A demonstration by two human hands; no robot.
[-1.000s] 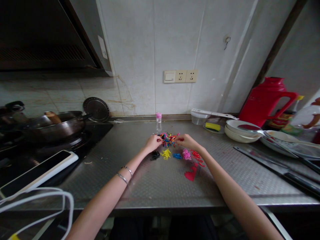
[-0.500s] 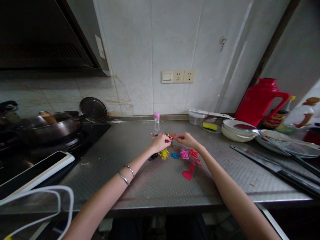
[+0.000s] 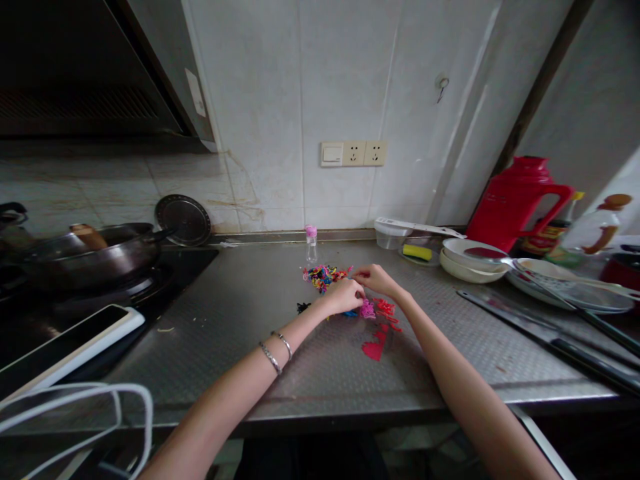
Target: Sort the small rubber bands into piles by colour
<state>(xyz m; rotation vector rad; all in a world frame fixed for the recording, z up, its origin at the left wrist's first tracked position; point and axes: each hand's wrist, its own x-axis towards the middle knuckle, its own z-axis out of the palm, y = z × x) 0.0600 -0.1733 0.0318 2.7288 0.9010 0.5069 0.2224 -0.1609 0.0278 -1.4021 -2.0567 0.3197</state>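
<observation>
Grey-white tiled wall (image 3: 260, 100) is backing a patterned stainless-steel surface (image 3: 300, 393), with a dark metal pan (image 3: 90, 260) sitting on the stove at left. Multicoloured tangled heap of small thin bands (image 3: 323, 275) is lying mid-surface, just in front of a small clear bottle with a pink cap (image 3: 311, 248). Small single-colour clusters are lying nearer the person, roughly in a row: black cluster (image 3: 303, 307), blue cluster (image 3: 351, 313), magenta-pink cluster (image 3: 367, 309), red cluster (image 3: 385, 308). Left hand (image 3: 345, 295) is reaching across, partly covering the row, fingertips hovering by or touching the pink cluster; fingers are curling in, cannot tell exact gap or whether a band is being held. Right hand (image 3: 374, 279) is staying by the heap's right edge, fingers bending toward it; gap and any grip cannot be told. Flat red scrap (image 3: 374, 345) is lying in front of the red cluster. Yellow sponge (image 3: 417, 253), white bowls (image 3: 473, 261) and large red thermos jug (image 3: 515, 207) are standing toward the right rear.
</observation>
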